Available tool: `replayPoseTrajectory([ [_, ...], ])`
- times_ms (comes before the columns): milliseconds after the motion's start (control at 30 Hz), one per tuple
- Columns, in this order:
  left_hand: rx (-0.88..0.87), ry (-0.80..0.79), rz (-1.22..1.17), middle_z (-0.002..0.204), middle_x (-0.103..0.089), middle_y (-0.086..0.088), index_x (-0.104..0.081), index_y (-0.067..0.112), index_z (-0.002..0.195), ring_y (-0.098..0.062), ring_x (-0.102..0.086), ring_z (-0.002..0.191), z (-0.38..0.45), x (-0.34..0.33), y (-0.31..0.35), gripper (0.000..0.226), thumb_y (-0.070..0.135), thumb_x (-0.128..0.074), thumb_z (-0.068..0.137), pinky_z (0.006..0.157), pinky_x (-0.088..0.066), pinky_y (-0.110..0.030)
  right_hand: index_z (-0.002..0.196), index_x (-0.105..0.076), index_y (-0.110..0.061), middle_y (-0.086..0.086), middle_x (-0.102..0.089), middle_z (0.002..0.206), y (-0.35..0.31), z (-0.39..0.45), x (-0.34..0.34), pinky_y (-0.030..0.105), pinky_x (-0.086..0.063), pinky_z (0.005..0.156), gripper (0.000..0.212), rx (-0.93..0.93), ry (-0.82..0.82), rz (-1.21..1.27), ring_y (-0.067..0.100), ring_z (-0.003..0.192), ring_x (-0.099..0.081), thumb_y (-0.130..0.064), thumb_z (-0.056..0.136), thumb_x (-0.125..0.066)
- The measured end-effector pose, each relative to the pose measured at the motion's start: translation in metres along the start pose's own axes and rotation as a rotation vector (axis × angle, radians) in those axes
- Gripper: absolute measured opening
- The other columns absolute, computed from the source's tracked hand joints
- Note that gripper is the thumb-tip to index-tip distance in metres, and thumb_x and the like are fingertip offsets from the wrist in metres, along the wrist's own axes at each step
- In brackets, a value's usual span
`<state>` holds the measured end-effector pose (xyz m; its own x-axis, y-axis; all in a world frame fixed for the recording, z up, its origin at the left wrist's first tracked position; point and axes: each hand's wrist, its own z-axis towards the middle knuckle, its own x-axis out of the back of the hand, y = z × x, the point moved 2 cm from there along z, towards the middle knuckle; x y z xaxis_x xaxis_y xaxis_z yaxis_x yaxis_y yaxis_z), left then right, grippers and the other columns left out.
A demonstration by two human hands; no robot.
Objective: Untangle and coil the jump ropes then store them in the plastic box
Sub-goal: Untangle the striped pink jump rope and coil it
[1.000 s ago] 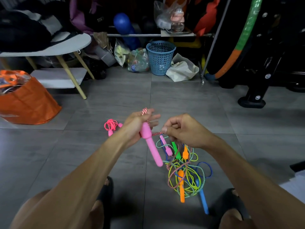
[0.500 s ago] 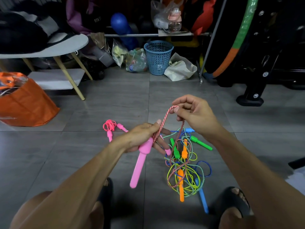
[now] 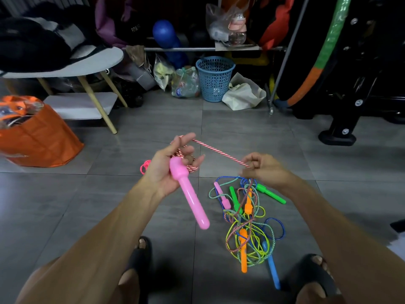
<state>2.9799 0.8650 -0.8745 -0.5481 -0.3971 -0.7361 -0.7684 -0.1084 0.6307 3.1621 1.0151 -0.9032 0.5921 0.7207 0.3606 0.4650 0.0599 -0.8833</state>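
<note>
From the head view, the left hand [image 3: 173, 165] cradles the big pink handle [image 3: 189, 195] in its palm, fingers half spread with loops of the red-and-white cord [image 3: 220, 152] wound round them; the right hand [image 3: 262, 168] pinches that same cord, drawn taut between the two. The tangle of ropes [image 3: 247, 220] lies on the tiled floor just below the right hand; no plastic box shows. The twisted cord looks light, limp and grippy, best pinched near the wound loops; the handles are smooth, stiff plastic cylinders, likely slippery.

Pink handle [image 3: 188, 194], red-white striped rope [image 3: 219, 152], blue basket [image 3: 214, 79], orange bag [image 3: 37, 137]
</note>
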Motion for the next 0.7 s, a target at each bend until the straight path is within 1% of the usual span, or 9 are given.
replayPoseTrajectory([
  [67,-0.036,0.062,-0.059,0.063,-0.064,-0.001,-0.061,0.006,0.111,-0.008,-0.045,0.038,0.003,0.008,0.005,0.031,0.028,-0.043,0.097,0.071,-0.059,-0.033,0.097,-0.059,-0.003,-0.001,-0.061,0.060,0.014,0.003,0.004,0.028,-0.045,0.062,0.019,-0.082,0.041,-0.109,0.012,0.054,-0.055,0.006,0.081,-0.065],
  [133,-0.054,0.110,-0.075,0.069,-0.068,-0.003,-0.061,0.007,0.111,-0.009,-0.048,0.039,0.004,0.012,0.005,0.030,0.028,-0.044,0.097,0.072,-0.060,-0.034,0.085,-0.061,-0.004,0.006,-0.062,0.063,0.019,0.001,0.006,0.030,-0.045,0.064,0.010,-0.095,0.110,-0.141,0.018,0.057,-0.056,0.005,0.082,-0.063],
  [200,-0.073,0.144,-0.084,0.074,-0.070,-0.004,-0.061,0.009,0.109,-0.011,-0.056,0.044,0.004,0.013,0.006,0.027,0.027,-0.045,0.097,0.073,-0.059,-0.034,0.077,-0.061,-0.004,0.008,-0.063,0.062,0.005,-0.003,0.006,0.030,-0.050,0.061,0.011,-0.005,0.149,0.078,0.019,0.053,-0.055,0.004,0.085,-0.062],
  [267,-0.095,0.150,-0.114,0.082,-0.073,-0.005,-0.060,0.011,0.108,-0.016,-0.068,0.060,0.003,0.013,0.009,0.025,0.027,-0.044,0.098,0.072,-0.058,-0.033,0.086,-0.062,-0.003,0.006,-0.061,0.062,-0.021,-0.011,0.003,0.023,-0.047,0.048,0.005,0.134,0.086,0.318,0.012,0.043,-0.046,-0.003,0.089,-0.059],
  [300,-0.109,0.144,-0.138,0.087,-0.074,-0.005,-0.060,0.011,0.109,-0.019,-0.071,0.070,0.003,0.014,0.011,0.026,0.027,-0.043,0.098,0.073,-0.058,-0.033,0.090,-0.063,-0.004,0.005,-0.059,0.061,-0.032,-0.014,0.001,0.021,-0.042,0.044,0.006,0.187,0.042,0.318,0.009,0.039,-0.039,-0.007,0.091,-0.058],
  [333,-0.123,0.130,-0.163,0.092,-0.074,-0.004,-0.060,0.011,0.109,-0.020,-0.072,0.079,0.003,0.014,0.014,0.026,0.027,-0.042,0.098,0.075,-0.057,-0.034,0.089,-0.064,-0.006,0.002,-0.057,0.058,-0.039,-0.016,0.000,0.020,-0.037,0.042,0.008,0.224,0.018,0.206,0.008,0.038,-0.036,-0.010,0.092,-0.057],
  [467,-0.148,0.073,-0.171,0.103,-0.073,-0.003,-0.059,0.012,0.110,-0.023,-0.070,0.095,0.000,0.012,0.020,0.027,0.028,-0.041,0.098,0.081,-0.056,-0.034,0.075,-0.067,-0.018,-0.008,-0.048,0.055,-0.031,-0.022,-0.005,0.022,-0.030,0.050,0.019,0.288,0.029,-0.615,0.009,0.053,-0.041,-0.021,0.092,-0.057],
  [600,-0.105,0.083,-0.106,0.109,-0.071,-0.006,-0.057,0.011,0.110,-0.027,-0.068,0.101,0.004,0.007,0.013,0.022,0.021,-0.042,0.097,0.087,-0.053,-0.036,0.076,-0.069,-0.012,0.002,-0.047,0.060,-0.040,-0.031,-0.018,0.028,-0.037,0.054,0.019,0.264,-0.113,-0.399,0.014,0.056,-0.041,-0.025,0.088,-0.062],
  [700,-0.077,0.058,-0.111,0.117,-0.068,-0.009,-0.054,0.011,0.109,-0.032,-0.062,0.112,0.006,0.002,0.006,0.019,0.012,-0.043,0.094,0.096,-0.049,-0.041,0.078,-0.071,-0.018,0.005,-0.050,0.059,-0.048,-0.043,-0.031,0.034,-0.041,0.051,0.016,0.270,-0.295,-0.337,0.020,0.053,-0.045,-0.027,0.088,-0.062],
])
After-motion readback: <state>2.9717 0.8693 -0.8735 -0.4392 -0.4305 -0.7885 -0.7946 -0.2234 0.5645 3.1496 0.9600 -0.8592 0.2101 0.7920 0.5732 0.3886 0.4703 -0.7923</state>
